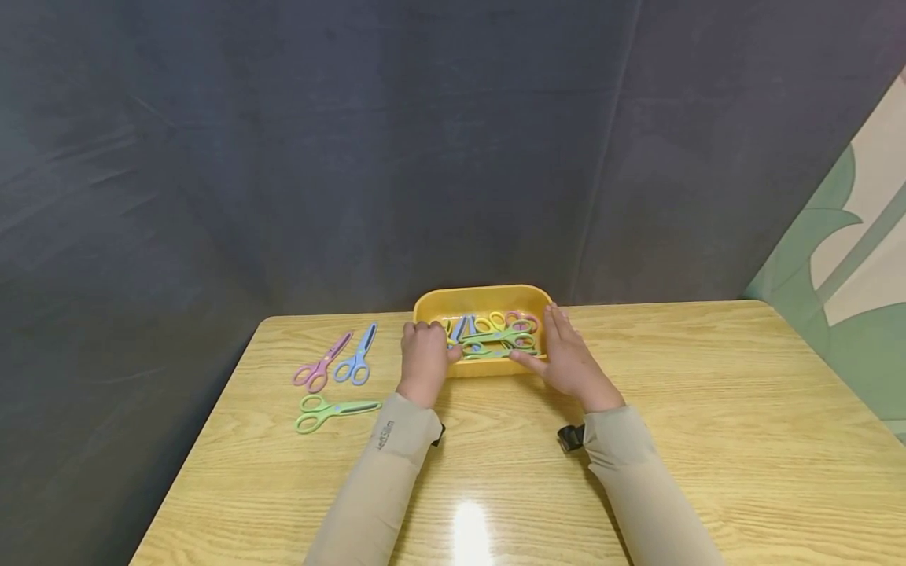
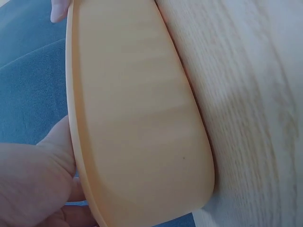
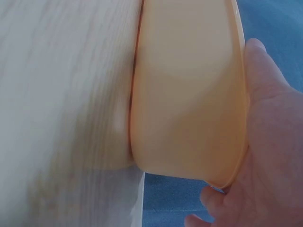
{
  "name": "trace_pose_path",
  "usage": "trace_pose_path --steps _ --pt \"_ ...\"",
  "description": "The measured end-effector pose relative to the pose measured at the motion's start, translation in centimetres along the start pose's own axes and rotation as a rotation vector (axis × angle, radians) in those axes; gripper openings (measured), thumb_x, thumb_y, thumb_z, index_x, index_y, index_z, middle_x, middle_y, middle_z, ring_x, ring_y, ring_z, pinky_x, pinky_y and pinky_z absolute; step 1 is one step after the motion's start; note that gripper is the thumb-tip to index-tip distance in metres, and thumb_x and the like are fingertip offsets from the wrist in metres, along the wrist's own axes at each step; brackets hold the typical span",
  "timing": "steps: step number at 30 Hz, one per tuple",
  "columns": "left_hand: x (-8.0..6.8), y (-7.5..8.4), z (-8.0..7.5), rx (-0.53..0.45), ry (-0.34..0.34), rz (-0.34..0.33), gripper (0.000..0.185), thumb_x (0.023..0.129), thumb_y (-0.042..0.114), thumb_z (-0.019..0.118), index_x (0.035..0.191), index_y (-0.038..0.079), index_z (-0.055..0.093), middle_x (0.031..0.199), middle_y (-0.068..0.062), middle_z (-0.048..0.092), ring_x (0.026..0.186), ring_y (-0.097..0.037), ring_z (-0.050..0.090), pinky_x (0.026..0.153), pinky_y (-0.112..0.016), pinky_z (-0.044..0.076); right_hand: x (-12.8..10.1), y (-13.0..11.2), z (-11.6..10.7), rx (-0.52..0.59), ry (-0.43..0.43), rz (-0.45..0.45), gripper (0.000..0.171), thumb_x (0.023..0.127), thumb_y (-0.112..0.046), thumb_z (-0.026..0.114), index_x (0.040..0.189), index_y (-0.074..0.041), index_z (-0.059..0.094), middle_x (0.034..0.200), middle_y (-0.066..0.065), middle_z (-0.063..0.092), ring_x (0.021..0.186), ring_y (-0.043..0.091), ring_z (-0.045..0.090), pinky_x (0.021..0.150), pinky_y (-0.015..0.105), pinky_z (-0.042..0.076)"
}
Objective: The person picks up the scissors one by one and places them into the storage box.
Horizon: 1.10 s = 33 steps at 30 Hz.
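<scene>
Sleeves: beige, both forearms reach in from the near edge of the wooden table (image 1: 708, 409); small writing on the left cuff, too small to read.
Left hand (image 1: 425, 358): fingers curled over the left end of the yellow tray (image 1: 481, 299), thumb against its near wall; the left wrist view shows the thumb pressed to the rim.
Right hand (image 1: 566, 358): fingers nearly straight, laid along the tray's right end, thumb hooked over the near rim; it grips the tray from that side.
Tray: sits at the far middle of the table, flat on the wood as far as I can tell, holding a loose heap of scissors (image 1: 499, 336) in green, yellow, pink and blue.
Loose scissors: green pair (image 1: 333, 411) near left; pink pair (image 1: 322, 365) and blue pair (image 1: 359, 358) just beyond, well apart from the tray.
Risk: the heap lies loose; tilting or jerking the tray could spill it, and the left fingers lie close to the blades.
Labels: none readable on tray or scissors.
</scene>
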State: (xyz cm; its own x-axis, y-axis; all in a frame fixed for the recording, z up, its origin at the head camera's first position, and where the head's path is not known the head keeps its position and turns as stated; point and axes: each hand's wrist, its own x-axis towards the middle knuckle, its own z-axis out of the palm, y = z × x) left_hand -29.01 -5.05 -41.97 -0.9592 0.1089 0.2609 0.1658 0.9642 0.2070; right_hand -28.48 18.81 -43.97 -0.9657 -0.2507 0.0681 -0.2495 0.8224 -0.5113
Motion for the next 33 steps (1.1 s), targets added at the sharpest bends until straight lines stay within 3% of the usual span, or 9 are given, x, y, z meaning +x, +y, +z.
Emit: trace_pose_path --steps 7,11,21,33 --pt "0.4 0.4 -0.1 0.096 -0.043 0.011 0.045 0.087 0.045 0.079 0.088 0.000 0.072 0.079 -0.011 0.067 0.081 -0.026 0.061 0.085 -0.039 0.045 0.0 -0.1 -0.2 0.011 0.003 -0.009 0.108 0.097 -0.058 0.059 0.157 0.012 0.003 0.166 0.029 0.001 0.154 0.042 0.000 0.121 0.060 0.010" --pt "0.5 0.6 -0.1 0.118 -0.098 -0.028 0.050 0.088 0.049 0.077 0.098 0.000 0.072 0.086 -0.012 0.068 0.088 -0.027 0.060 0.088 -0.039 0.047 0.0 -0.1 -0.2 0.012 0.009 -0.016 0.108 0.097 -0.057 0.060 0.156 0.014 0.005 0.165 0.030 0.003 0.153 0.045 0.002 0.121 0.060 0.011" --pt "0.4 1.2 -0.8 0.134 -0.185 -0.090 0.047 0.088 0.048 0.076 0.102 0.003 0.074 0.093 -0.011 0.068 0.097 -0.028 0.058 0.086 -0.039 0.052 0.1 0.1 0.0 0.014 0.003 -0.014 0.108 0.097 -0.058 0.060 0.157 0.013 0.004 0.165 0.030 0.002 0.153 0.045 0.002 0.120 0.061 0.012" --pt "0.4 1.3 -0.6 0.149 -0.186 -0.069 0.039 0.096 0.041 0.069 0.100 0.003 0.076 0.093 -0.011 0.070 0.099 -0.027 0.063 0.091 -0.038 0.051 0.1 0.1 0.0 0.020 0.003 -0.012 0.108 0.097 -0.059 0.059 0.157 0.012 0.004 0.166 0.029 0.001 0.153 0.044 0.001 0.120 0.061 0.012"
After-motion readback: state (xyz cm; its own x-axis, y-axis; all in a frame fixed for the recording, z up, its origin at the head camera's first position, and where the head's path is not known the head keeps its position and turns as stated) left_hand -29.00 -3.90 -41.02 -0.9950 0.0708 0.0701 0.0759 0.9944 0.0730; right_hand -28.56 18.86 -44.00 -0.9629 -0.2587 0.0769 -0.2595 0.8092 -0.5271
